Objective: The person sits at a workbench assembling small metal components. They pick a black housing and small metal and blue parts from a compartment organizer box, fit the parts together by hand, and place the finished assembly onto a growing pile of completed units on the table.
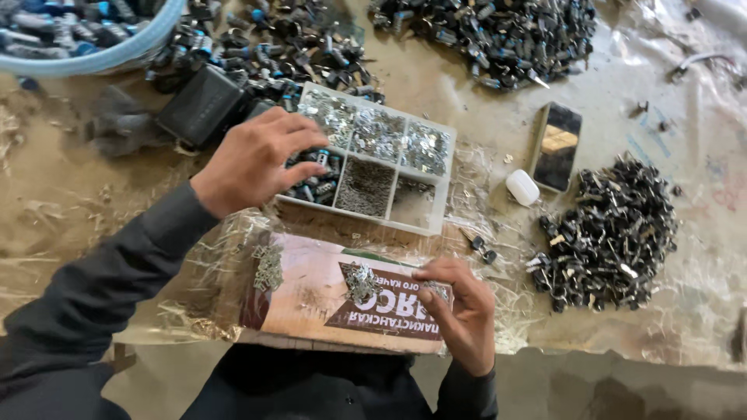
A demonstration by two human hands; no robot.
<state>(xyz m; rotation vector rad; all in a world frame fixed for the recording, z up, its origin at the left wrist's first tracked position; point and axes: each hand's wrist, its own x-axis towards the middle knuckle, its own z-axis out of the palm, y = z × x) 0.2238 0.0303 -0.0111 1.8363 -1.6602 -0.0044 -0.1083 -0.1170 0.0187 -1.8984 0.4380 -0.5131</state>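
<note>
The left hand, fingers spread, dips into the white plastic compartment box mid-surface; the right hand pinches a small metal clip at the printed cardboard slab's right edge (loose clips there could scatter if nudged).

The left hand is covering part of the white divided box, so that compartment's mostly hiding. The blue tub is getting cut off up top, and the little metal bits are looking too tiny to identify.
</note>
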